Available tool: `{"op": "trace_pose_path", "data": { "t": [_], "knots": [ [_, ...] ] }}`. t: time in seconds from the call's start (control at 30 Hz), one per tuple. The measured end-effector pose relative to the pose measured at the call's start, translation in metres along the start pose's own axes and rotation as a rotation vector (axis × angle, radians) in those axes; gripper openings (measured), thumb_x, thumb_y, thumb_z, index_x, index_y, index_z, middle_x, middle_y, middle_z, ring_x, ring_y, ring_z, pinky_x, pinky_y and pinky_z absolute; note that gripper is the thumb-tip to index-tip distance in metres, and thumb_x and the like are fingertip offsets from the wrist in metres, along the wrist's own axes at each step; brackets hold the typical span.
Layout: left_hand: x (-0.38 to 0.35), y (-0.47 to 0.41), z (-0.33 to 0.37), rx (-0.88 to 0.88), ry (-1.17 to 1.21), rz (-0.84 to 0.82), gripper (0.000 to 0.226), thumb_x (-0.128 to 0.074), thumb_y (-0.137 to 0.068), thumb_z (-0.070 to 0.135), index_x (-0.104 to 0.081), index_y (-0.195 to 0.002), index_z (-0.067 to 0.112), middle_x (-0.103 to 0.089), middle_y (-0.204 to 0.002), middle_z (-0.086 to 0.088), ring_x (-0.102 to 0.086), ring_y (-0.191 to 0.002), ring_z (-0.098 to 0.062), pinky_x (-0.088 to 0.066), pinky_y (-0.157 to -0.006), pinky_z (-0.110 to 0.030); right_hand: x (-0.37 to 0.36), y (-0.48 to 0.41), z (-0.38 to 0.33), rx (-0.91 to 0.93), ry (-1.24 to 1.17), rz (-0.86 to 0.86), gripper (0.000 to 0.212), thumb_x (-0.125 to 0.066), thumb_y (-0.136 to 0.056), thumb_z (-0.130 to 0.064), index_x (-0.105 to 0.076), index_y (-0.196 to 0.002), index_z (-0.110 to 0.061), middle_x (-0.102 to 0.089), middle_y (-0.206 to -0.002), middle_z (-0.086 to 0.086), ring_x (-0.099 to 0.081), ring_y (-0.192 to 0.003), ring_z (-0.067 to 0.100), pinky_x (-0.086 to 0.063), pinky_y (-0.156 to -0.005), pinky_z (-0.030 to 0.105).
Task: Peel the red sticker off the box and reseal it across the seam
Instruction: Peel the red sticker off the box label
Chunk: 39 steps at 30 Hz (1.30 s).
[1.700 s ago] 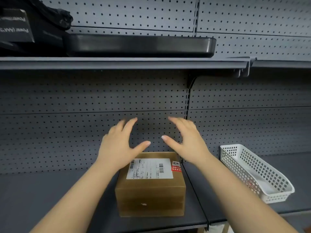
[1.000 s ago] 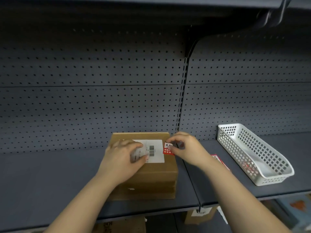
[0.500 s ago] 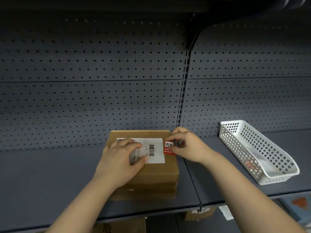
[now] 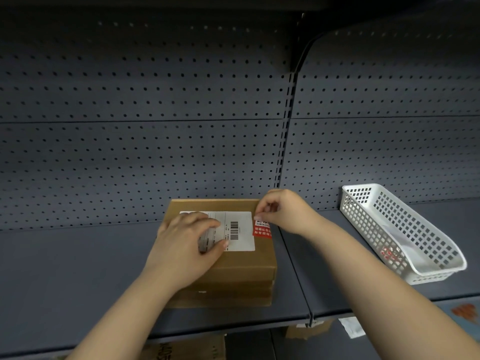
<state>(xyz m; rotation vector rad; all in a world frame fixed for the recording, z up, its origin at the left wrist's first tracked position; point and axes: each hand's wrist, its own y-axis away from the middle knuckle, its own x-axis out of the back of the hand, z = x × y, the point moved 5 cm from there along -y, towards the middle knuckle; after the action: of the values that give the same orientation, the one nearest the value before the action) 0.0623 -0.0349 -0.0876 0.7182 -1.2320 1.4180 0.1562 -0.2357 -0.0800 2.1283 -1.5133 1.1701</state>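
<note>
A brown cardboard box (image 4: 241, 266) stands on the grey shelf (image 4: 78, 268) in front of me. On its top lie a white shipping label (image 4: 241, 229) and, at the right edge, a red sticker (image 4: 261, 230) with white print. My left hand (image 4: 187, 245) lies flat on the box top, covering the label's left part. My right hand (image 4: 283, 209) hovers at the box's far right corner, thumb and forefinger pinched at the sticker's upper end. Whether the sticker's edge is lifted, I cannot tell.
A white plastic mesh basket (image 4: 441, 271) sits on the shelf to the right, with something red inside. A pegboard back wall (image 4: 155, 152) rises behind the box. Cardboard boxes (image 4: 192, 349) show on the level below.
Both hands came down onto the box since the earliest frame. The left stays flat on the label; the right fingers have shifted slightly up to the sticker's top end.
</note>
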Motion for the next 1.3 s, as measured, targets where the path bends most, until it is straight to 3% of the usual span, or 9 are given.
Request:
{"op": "trace_pose_path", "data": {
  "t": [0.27,0.47,0.63,0.8,1.07,1.2,1.3],
  "knots": [
    [-0.001,0.000,-0.001,-0.002,0.006,0.003,0.058,-0.038,-0.076,0.071,-0.056,-0.122,0.041,-0.053,-0.131,0.017,-0.040,-0.125,-0.012,-0.029,-0.106,-0.044,-0.010,-0.002,0.002,0.004,0.092,-0.083,0.011,-0.061,-0.089,-0.020,-0.058,-0.079,-0.020,-0.049,-0.075,-0.006,-0.046,-0.068,0.009,-0.043,-0.065,0.025],
    [-0.001,-0.001,-0.002,-0.001,0.023,0.009,0.063,-0.033,-0.073,0.074,-0.057,-0.120,0.041,-0.053,-0.130,0.017,-0.041,-0.123,-0.011,-0.029,-0.105,-0.043,-0.014,-0.001,0.002,0.006,0.106,-0.141,0.016,-0.051,-0.095,-0.020,-0.050,-0.079,-0.024,-0.048,-0.085,-0.006,-0.048,-0.079,0.012,-0.040,-0.067,0.021],
    [-0.001,0.000,-0.001,-0.001,0.015,0.009,0.059,-0.037,-0.075,0.072,-0.057,-0.121,0.041,-0.054,-0.130,0.017,-0.042,-0.123,-0.012,-0.030,-0.105,-0.044,-0.005,0.002,0.007,0.015,-0.084,-0.088,0.007,-0.061,-0.090,-0.020,-0.059,-0.083,-0.020,-0.053,-0.076,0.001,-0.048,-0.068,0.010,-0.044,-0.065,0.020],
    [-0.001,-0.001,-0.001,0.008,0.005,0.001,0.057,-0.039,-0.076,0.071,-0.055,-0.122,0.041,-0.052,-0.131,0.018,-0.039,-0.124,-0.011,-0.029,-0.106,-0.043,-0.004,0.002,0.010,0.052,-0.057,-0.074,0.003,-0.067,-0.085,-0.022,-0.065,-0.084,-0.020,-0.046,-0.068,0.000,-0.045,-0.064,0.009,-0.044,-0.065,0.019],
    [-0.001,0.000,0.000,0.004,-0.001,0.004,0.055,-0.042,-0.077,0.070,-0.055,-0.122,0.041,-0.052,-0.130,0.018,-0.040,-0.123,-0.011,-0.028,-0.105,-0.042,-0.007,-0.001,0.007,0.043,0.005,-0.162,0.020,-0.061,-0.089,-0.019,-0.055,-0.076,-0.033,-0.050,-0.075,0.001,-0.044,-0.069,0.012,-0.044,-0.070,0.027],
    [-0.001,0.000,-0.001,0.003,0.007,0.008,0.060,-0.035,-0.075,0.073,-0.056,-0.121,0.042,-0.053,-0.129,0.018,-0.040,-0.123,-0.011,-0.028,-0.104,-0.040,-0.003,-0.001,0.010,0.004,-0.152,-0.134,0.011,-0.059,-0.090,-0.020,-0.057,-0.081,-0.025,-0.052,-0.076,-0.001,-0.048,-0.071,0.010,-0.045,-0.067,0.024],
    [-0.002,0.000,-0.001,0.004,-0.001,0.004,0.061,-0.034,-0.075,0.074,-0.054,-0.122,0.042,-0.052,-0.130,0.019,-0.039,-0.124,-0.010,-0.027,-0.105,-0.040,-0.004,-0.005,0.009,0.016,-0.124,-0.139,0.007,-0.068,-0.084,-0.021,-0.063,-0.085,-0.018,-0.052,-0.074,0.003,-0.047,-0.069,0.013,-0.047,-0.068,0.031]
  ]
}}
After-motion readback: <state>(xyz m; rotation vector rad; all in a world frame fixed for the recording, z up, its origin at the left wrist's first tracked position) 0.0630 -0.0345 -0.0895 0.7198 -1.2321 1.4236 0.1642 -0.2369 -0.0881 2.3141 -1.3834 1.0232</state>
